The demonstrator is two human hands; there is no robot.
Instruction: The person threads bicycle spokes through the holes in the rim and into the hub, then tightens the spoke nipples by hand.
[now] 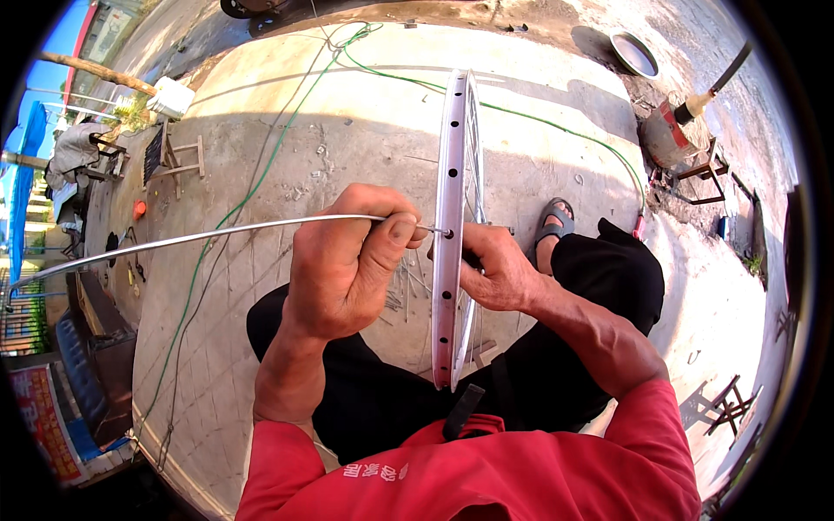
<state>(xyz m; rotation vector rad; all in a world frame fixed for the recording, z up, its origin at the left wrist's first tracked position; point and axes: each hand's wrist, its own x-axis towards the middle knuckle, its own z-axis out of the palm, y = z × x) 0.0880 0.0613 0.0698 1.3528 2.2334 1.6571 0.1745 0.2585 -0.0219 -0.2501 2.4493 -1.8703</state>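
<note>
A silver wheel rim (446,174) with a row of holes stands upright, edge-on, between my bent legs. Thin spokes (474,165) show on its right side. Left of it, my left hand (352,260) is closed, thumb and forefinger pinching a long thin metal rod (217,231). The rod's tip is at one of the rim's holes, and its long end runs out to the far left. My right hand (497,267) is closed at the rim's inner side, by the spokes. The rim hides its fingertips, so what else they pinch cannot be seen.
Several loose thin metal pieces (404,291) lie on the concrete below. A green hose (287,130) crosses the ground. A wooden stool (176,158) and a dark padded seat (82,360) are at left. A bucket (667,137), a round basin (634,56) and a small folding stool (728,405) are at right.
</note>
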